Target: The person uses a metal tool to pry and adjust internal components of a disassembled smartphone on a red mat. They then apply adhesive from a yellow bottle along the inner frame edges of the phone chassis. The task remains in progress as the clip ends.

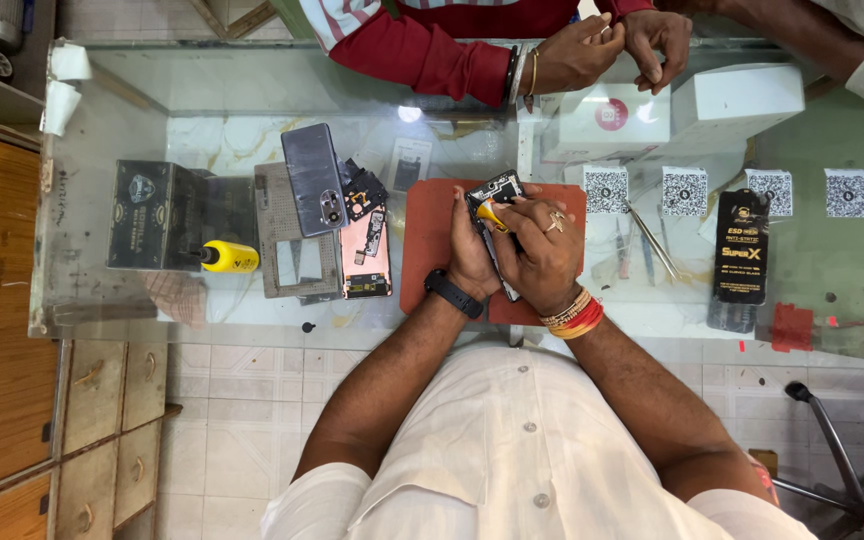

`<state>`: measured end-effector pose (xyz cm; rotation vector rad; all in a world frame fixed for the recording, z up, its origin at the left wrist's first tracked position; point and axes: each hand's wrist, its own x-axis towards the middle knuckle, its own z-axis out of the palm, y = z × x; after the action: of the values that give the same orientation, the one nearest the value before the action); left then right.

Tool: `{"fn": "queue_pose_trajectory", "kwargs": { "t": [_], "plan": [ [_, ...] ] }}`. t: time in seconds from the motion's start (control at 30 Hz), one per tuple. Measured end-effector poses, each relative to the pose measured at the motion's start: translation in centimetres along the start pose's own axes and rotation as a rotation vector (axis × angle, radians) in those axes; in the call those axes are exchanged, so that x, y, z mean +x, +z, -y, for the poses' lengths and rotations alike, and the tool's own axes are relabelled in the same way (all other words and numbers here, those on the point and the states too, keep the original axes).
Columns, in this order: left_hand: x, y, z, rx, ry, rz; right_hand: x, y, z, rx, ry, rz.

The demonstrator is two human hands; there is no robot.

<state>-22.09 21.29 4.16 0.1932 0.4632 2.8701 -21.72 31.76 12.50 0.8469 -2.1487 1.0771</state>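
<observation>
An opened phone (492, 189) with its back removed rests on a red work mat (427, 250) on the glass counter. My left hand (472, 255), wearing a black wrist band, grips the phone's left edge. My right hand (542, 245), with a ring and red and gold bangles, holds a yellow-handled tool (492, 214) against the phone's inside. Much of the phone is hidden under both hands.
Left of the mat lie a grey phone back cover (313, 180), a pink inner frame with loose parts (366, 250), a grey stencil plate (287, 240), a yellow-capped bottle (229, 257) and a dark box (147, 215). Tweezers (649, 240), a black packet (739, 250) and white boxes (612, 120) lie right. Another person's hands (607, 50) rest across the counter.
</observation>
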Motion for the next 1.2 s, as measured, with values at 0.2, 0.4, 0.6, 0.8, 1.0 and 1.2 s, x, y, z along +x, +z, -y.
{"fn": "queue_pose_trajectory", "kwargs": {
  "t": [0.2,0.4,0.6,0.8,1.0,1.2],
  "plan": [
    [-0.1,0.4,-0.1,-0.016,-0.014,-0.016,0.1,0.0,-0.1,-0.016,0.011,-0.003],
    [0.0,0.6,-0.2,-0.012,-0.012,0.014,0.1,-0.1,0.0,-0.032,0.016,-0.002],
    [0.0,0.5,-0.2,-0.038,-0.011,0.022,0.2,0.0,0.0,-0.025,0.027,0.002],
    [0.0,-0.3,0.0,-0.031,0.005,0.015,0.2,0.1,0.0,-0.017,0.030,-0.005],
    [0.1,-0.6,0.1,-0.038,0.018,-0.009,0.5,0.0,0.0,-0.030,0.013,-0.020],
    [0.1,0.2,-0.2,-0.019,0.005,-0.004,0.6,-0.1,0.1,-0.035,-0.010,-0.010]
  ]
}}
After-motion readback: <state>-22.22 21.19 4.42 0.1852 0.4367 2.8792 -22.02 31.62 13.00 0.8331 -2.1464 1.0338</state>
